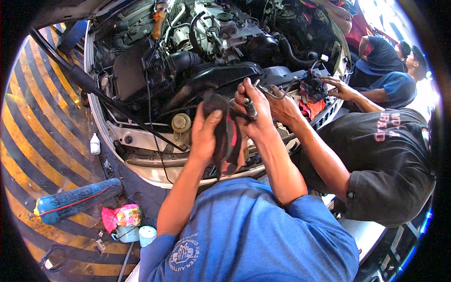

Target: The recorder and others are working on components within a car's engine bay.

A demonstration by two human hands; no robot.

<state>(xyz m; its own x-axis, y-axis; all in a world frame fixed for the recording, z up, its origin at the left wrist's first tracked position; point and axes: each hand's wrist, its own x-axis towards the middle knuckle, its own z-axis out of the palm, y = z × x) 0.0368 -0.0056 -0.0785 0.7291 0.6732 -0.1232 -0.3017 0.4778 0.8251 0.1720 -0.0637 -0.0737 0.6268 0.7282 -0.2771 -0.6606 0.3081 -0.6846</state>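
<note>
My left hand grips a dark rag with red patches, partly blurred, in front of the radiator area of an open engine bay. Just right of it, my right hand has its fingers curled round a small cylindrical metal part that looks like a plug or sensor. A co-worker's hand at my right is close beside it, near a curved grey hose or cable. Behind both of my hands lie black plastic covers, and a plastic reservoir sits left of the rag.
The car's front edge runs below the engine. Co-workers crouch or lean at the right, one reaching toward a dark bundle. On the striped floor at left lie a blue cylinder, a pink bag and a white bottle.
</note>
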